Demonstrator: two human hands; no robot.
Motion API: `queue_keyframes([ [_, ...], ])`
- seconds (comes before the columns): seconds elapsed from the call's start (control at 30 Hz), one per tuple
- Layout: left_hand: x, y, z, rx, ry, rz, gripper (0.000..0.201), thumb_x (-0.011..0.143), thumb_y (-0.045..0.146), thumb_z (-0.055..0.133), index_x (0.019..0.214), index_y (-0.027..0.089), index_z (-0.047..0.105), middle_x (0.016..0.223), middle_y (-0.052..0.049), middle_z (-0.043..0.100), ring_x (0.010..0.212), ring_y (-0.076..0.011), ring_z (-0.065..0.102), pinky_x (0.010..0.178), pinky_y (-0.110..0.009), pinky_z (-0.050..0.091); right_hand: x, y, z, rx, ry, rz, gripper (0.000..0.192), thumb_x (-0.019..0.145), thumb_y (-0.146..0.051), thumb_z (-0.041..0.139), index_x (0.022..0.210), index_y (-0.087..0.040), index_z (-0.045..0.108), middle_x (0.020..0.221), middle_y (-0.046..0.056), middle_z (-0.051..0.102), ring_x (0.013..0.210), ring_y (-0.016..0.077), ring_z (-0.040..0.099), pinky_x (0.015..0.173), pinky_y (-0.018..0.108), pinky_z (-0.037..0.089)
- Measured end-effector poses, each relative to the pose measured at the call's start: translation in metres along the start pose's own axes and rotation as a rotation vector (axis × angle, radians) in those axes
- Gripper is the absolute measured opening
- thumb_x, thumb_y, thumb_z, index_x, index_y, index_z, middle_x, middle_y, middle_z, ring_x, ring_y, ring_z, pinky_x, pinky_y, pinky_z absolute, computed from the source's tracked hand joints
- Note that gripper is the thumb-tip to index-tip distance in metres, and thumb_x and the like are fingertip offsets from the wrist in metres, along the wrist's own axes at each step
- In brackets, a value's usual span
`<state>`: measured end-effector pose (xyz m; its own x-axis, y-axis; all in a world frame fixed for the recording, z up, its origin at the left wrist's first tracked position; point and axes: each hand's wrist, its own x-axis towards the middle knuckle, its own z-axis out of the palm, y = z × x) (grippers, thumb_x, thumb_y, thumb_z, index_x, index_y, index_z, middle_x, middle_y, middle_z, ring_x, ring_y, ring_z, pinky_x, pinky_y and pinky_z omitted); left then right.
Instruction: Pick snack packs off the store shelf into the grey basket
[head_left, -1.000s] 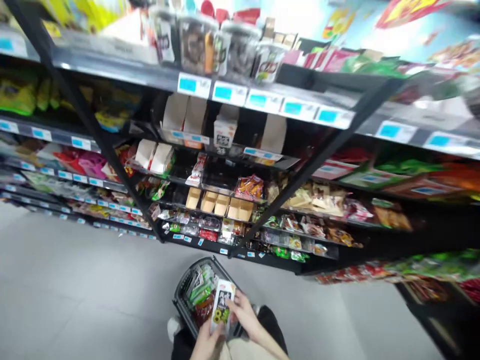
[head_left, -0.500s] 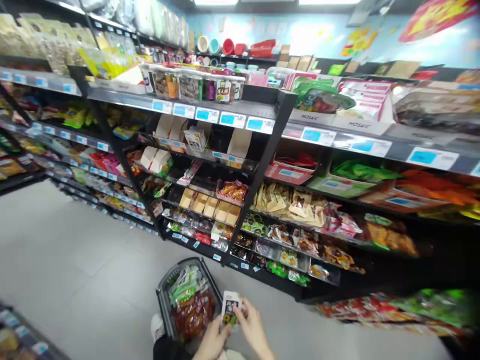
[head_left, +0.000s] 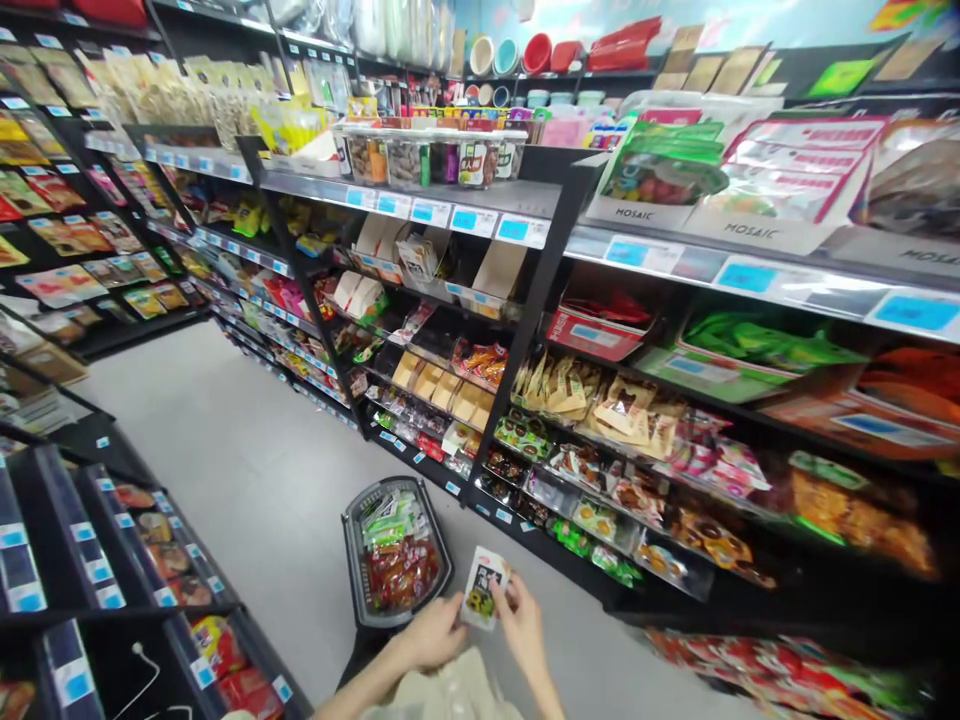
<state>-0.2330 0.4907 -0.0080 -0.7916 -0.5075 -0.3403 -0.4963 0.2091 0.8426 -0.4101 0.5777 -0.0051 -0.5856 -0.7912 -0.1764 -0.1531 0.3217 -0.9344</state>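
A small white snack packet with dark lettering and a green picture is held upright between my two hands, low in the middle of the view. My left hand is closed at its lower left edge. On the other side, my right hand pinches the packet, thumb and fingers lying over its right part. Just left of the hands, a dark shopping basket contains green-and-white packets and reddish-brown snack packets.
A long black shelf rack with bagged snacks runs along the front and right. Clear plastic tubs line its top. Another low shelf unit stands at lower left. Between them lies the grey floor.
The view has swung to the right side of the scene less and shows more of the left shelves. Both hands keep hold of the packet, which appears slightly higher and farther right.
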Motion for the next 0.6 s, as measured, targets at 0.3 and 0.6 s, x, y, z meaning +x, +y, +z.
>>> queue_keyframes([
  [0.3,-0.017,-0.036,-0.019,-0.165,0.131,-0.024,0.04,0.091,0.029,0.049,0.127,0.02,0.063,0.114,-0.007,0.075,0.102,-0.0216,0.07,0.093,-0.031,0.051,0.052,-0.078,0.009,-0.229,-0.317,-0.299,0.045,0.098,-0.059,0.051,0.083,-0.02,0.07,0.07,0.005,0.062,0.065,0.0226,0.06,0.063,0.032,0.045],
  [0.6,-0.004,-0.08,-0.084,0.09,-0.075,0.088,0.041,0.085,0.025,0.052,0.12,0.028,0.073,0.114,-0.008,0.076,0.111,-0.0309,0.07,0.099,-0.043,0.052,0.134,-0.215,0.002,-0.091,0.086,-0.539,0.036,0.095,-0.054,0.061,0.091,-0.019,0.065,0.082,0.01,0.071,0.073,0.0233,0.071,0.073,0.036,0.06],
])
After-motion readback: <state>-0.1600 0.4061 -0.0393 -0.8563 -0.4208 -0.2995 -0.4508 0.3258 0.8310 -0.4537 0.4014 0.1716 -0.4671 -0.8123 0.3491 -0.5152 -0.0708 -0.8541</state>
